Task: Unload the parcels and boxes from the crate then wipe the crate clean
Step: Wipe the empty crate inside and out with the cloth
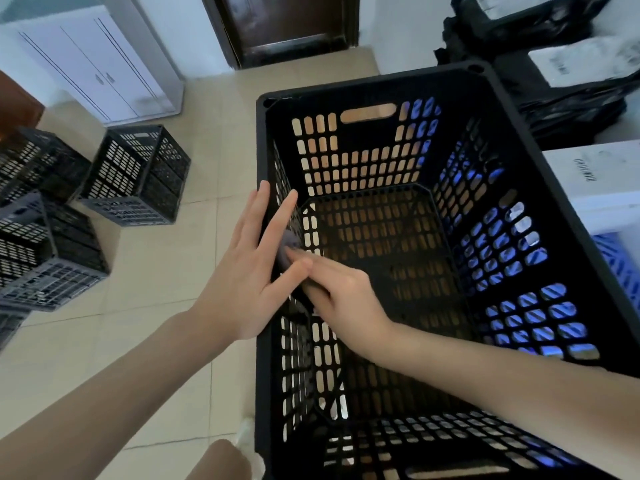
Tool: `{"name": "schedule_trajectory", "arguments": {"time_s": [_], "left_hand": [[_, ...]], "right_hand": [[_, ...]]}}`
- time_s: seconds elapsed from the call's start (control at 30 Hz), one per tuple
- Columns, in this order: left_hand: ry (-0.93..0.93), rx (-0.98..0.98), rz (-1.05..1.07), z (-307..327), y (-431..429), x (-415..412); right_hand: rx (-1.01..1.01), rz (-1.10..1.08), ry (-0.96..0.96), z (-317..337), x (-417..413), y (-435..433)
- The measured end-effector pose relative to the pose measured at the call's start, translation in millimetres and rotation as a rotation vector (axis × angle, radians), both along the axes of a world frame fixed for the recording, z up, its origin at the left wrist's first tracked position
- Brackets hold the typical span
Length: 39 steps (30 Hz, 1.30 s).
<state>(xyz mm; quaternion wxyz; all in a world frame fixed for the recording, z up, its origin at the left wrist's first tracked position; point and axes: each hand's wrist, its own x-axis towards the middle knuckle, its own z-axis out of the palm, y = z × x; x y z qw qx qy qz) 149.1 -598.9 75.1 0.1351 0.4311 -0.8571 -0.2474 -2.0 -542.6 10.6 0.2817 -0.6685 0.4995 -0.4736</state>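
wiping | our left hand (pixel 251 271), fingers straight, braces crate (pixel 363 84) left wall outside | right hand (pixel 346 294) straight fingers press cloth (pixel 289 249) opposite, inside

Black slotted crate (pixel 381 85), grey cloth (pixel 289 247), beige floor tiles (pixel 214 126), blue lattice crate (pixel 620 265), white boxes (pixel 609 174)

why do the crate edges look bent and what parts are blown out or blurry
Head view: the wide-angle lens bows the crate rim. Head view: the white box at right is overexposed, its label soft. Head view: the crate floor sits in shadow.
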Motion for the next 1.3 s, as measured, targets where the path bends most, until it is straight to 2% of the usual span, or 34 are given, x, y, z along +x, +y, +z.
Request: {"name": "schedule_trajectory", "arguments": {"time_s": [0.2,0.5,0.63,0.73,0.83,1.0,1.13,1.2,1.3], "left_hand": [[0.001,-0.011,0.011,-0.1,0.6,1.2],[-0.039,-0.032,0.008,-1.1,0.6,3.1],[-0.050,-0.026,0.012,-0.3,0.6,2.8],[-0.042,-0.020,0.023,-0.4,0.2,3.0],[-0.042,-0.012,0.017,-0.8,0.1,3.2],[-0.020,-0.014,0.013,-1.1,0.1,2.8],[-0.019,-0.014,0.013,-1.0,0.2,1.6],[-0.014,-0.015,0.012,-1.1,0.3,1.7],[-0.008,-0.012,0.017,-1.0,0.9,1.7]], "right_hand": [[0.015,0.044,0.180,-30.5,-1.4,0.9],[0.161,-0.045,0.150,-74.0,8.5,-2.0],[0.457,0.030,0.303,-85.7,1.6,-9.7],[0.572,-0.018,0.286,-83.6,4.7,-10.4],[0.512,-0.008,0.216,-62.4,0.4,-10.1],[0.155,0.002,0.015,-3.9,1.8,2.2],[0.038,0.102,-0.009,8.4,0.1,20.1],[0.053,0.125,0.027,-1.4,-0.3,25.0],[0.254,0.132,0.116,-26.1,-2.1,24.6]]}}
